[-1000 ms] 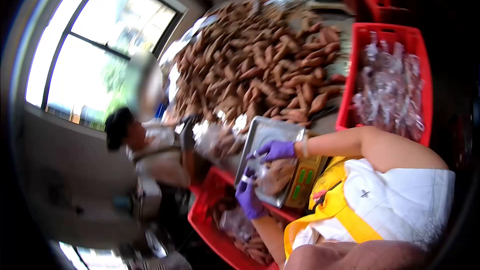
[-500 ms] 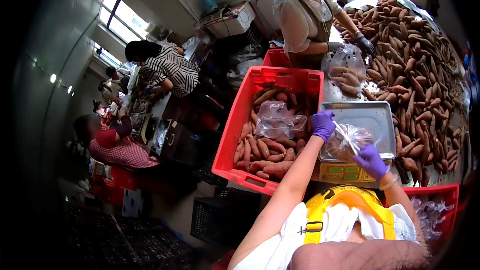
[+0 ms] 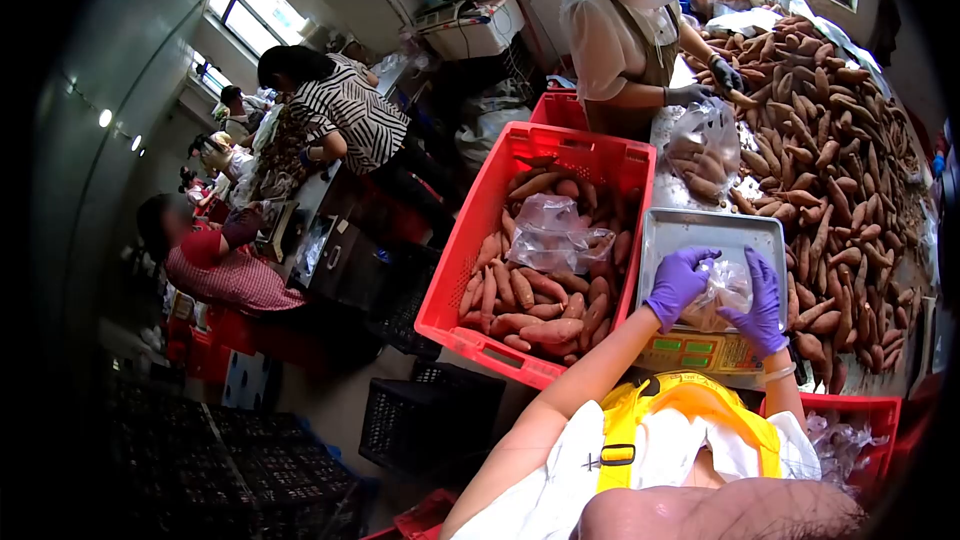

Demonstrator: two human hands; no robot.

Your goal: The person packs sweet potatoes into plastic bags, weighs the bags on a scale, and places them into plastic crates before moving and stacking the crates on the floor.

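Observation:
A clear plastic bag [image 3: 722, 296] lies on the metal tray [image 3: 655, 232] of a yellow scale [image 3: 740, 355], its contents hard to make out. My left hand [image 3: 682, 285], in a purple glove, has its fingers closed on the bag's left side. On the right side, my right hand [image 3: 760, 306], also gloved, touches the bag with fingers stretched upward and apart from the thumb. Left of the scale stands a red crate [image 3: 480, 220] of sweet potatoes [image 3: 545, 290] with a clear bag [image 3: 552, 230] on top.
A large sweet potato heap [image 3: 830, 160] covers the table at right. Across it, a co-worker [image 3: 630, 40] in grey gloves holds a part-filled bag [image 3: 703, 152]. A red crate of bags [image 3: 840, 440] stands lower right. Black crates [image 3: 420, 420] and other workers [image 3: 345, 120] are at left.
The white strip between my hands no longer shows, and my hands have moved to the sides of the bag. My right fingers have spread upward. The co-worker now holds a sweet potato by the bag.

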